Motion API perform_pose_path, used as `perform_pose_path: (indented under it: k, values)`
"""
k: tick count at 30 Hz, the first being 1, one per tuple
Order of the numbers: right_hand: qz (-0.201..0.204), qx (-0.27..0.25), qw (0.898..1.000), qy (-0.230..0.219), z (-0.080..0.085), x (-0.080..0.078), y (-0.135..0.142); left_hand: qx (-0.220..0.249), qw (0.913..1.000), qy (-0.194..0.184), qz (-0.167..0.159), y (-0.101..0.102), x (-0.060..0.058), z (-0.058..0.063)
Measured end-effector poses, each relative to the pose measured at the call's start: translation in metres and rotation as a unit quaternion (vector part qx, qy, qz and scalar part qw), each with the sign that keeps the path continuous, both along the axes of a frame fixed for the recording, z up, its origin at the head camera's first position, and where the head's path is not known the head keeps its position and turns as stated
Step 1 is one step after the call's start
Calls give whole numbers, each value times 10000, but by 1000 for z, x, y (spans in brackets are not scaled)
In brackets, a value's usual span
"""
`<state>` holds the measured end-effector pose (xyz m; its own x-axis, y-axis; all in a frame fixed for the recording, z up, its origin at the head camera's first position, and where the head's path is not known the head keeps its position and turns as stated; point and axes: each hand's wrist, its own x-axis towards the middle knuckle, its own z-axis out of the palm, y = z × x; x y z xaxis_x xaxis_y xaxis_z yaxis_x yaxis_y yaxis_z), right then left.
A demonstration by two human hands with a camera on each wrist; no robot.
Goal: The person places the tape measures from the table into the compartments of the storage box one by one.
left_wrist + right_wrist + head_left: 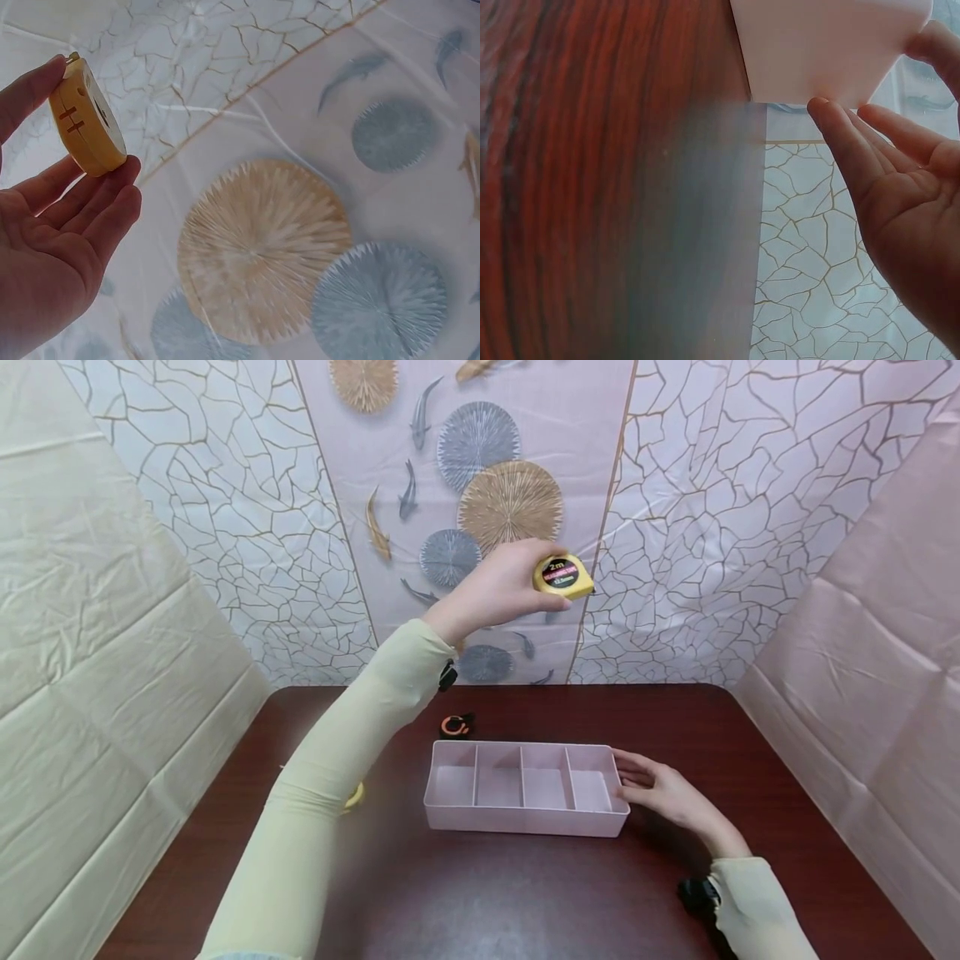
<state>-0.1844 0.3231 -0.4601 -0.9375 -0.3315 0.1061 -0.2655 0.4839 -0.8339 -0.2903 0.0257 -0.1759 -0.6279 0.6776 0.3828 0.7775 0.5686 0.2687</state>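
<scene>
My left hand [504, 585] is raised above the table's far side, pinching a yellow measuring tape [564, 577] between thumb and fingers. Its dark round label reads 2m; the left wrist view shows the slotted edge of the case. A pale pink tray [525, 819] with several compartments in a row sits on the table, with nothing in them. At the tray's right end, my right hand [672, 795] touches the end wall with extended fingertips. In the right wrist view the thumb also meets the tray's edge, apart from the fingers.
A small black and orange object [455, 727] lies just behind the tray's left end. Something yellow [356, 797] is partly hidden by the left sleeve [315, 810]. Patterned cloth walls [682, 527] stand around the dark red wooden table [795, 827].
</scene>
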Motion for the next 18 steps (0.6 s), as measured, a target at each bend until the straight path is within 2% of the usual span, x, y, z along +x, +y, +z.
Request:
perform_pose_path:
  k: [12,18]
  values:
    - [-117,38,9998,-138,3,2,-1,-382,9989,147,-209,26,12,6]
    - [-147,61,9998,-145,2,1,-1,-498,9971,225,-532,34,17,1]
